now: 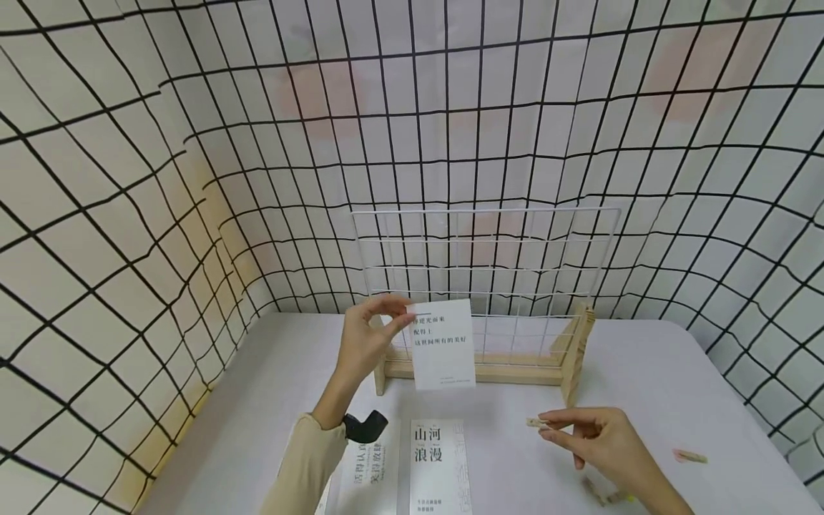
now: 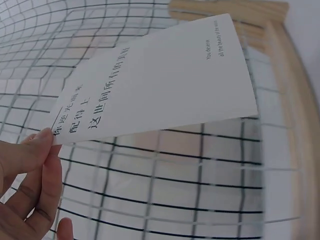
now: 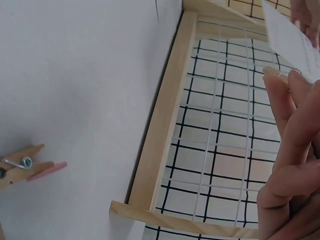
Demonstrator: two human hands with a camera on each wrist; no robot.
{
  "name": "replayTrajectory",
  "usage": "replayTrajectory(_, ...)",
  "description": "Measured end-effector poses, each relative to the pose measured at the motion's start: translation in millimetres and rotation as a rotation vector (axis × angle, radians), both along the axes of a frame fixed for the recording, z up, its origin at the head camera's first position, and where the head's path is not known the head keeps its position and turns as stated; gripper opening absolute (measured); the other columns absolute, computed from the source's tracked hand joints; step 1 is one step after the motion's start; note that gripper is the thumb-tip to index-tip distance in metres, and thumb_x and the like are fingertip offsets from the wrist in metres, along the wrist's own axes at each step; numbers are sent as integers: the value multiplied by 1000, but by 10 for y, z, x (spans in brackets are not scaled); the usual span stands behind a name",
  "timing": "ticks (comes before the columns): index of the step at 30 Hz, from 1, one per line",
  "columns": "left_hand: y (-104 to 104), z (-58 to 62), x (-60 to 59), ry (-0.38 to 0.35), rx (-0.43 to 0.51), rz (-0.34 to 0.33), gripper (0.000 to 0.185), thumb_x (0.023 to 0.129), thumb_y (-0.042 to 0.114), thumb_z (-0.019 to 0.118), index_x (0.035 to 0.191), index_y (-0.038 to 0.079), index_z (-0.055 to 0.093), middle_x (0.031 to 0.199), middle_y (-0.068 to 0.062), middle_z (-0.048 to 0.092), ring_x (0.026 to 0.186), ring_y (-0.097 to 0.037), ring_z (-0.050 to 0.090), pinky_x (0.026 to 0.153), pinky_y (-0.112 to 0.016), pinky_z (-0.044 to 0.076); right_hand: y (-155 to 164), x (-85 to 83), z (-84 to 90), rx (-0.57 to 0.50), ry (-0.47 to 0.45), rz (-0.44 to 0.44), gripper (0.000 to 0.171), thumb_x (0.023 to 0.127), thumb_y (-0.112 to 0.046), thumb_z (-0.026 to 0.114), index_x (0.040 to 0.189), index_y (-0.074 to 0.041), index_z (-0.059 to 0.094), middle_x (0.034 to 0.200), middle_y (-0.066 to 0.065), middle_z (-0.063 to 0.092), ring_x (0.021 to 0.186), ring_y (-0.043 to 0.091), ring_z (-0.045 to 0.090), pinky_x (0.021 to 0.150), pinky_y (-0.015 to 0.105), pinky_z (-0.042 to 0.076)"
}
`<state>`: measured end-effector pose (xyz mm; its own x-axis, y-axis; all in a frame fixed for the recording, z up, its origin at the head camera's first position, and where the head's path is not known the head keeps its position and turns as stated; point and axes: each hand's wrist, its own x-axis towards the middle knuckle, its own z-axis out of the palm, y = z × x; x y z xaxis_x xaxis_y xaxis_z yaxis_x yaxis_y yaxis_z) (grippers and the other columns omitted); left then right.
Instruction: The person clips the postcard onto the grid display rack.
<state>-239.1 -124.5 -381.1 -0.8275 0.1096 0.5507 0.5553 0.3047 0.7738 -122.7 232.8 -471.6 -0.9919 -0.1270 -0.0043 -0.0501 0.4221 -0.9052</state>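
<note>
My left hand pinches a white printed card by its upper left corner, between thumb and fingers. The card hangs upright in front of a white wire grid rack on a wooden stand. In the left wrist view the card shows several lines of dark print, with the left hand at its corner. To the right, my right hand pinches a small wooden clothespin above the table. The fingers partly cover that clothespin in the right wrist view.
Printed cards lie flat on the white table near its front. A clothespin with a pink part lies at the right, and others sit below the right hand. Black-and-white grid cloth surrounds the table.
</note>
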Motion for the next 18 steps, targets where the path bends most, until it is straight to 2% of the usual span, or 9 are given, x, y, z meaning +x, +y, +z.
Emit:
replayTrajectory(5,-15,282,-138,78,16,36,23,85,6,83,107,6,78,90,-14,77,90,-27,71,117,-54,39,-63,12,-46,9,58,39,23,89,-22,82,110,-13,81,59,-1,65,44,16,54,42,26,41)
replayTrajectory(9,-9,453,-233,118,51,99,23,86,8,83,109,5,78,93,-15,78,90,-25,69,103,-43,48,-129,19,-35,33,96,42,20,87,-22,83,105,-16,81,55,-1,61,44,9,50,40,26,39)
replayTrajectory(11,-7,511,-270,129,77,132,20,86,9,83,105,3,78,95,-16,78,89,-25,68,95,-36,49,-145,17,-25,44,105,47,19,87,-22,83,105,-17,81,54,0,59,44,8,49,41,26,40)
replayTrajectory(13,-6,549,-298,133,97,165,17,87,9,83,101,2,79,98,-17,79,90,-26,68,88,-34,48,-154,14,-21,51,115,58,19,88,-23,83,106,-17,81,56,0,60,45,8,49,41,27,40)
replayTrajectory(18,-9,590,-362,145,123,221,15,86,7,84,99,2,79,95,-17,79,87,-32,72,85,-37,49,-165,-3,-30,65,143,76,19,88,-23,83,105,-18,81,63,-1,65,45,7,49,40,27,41)
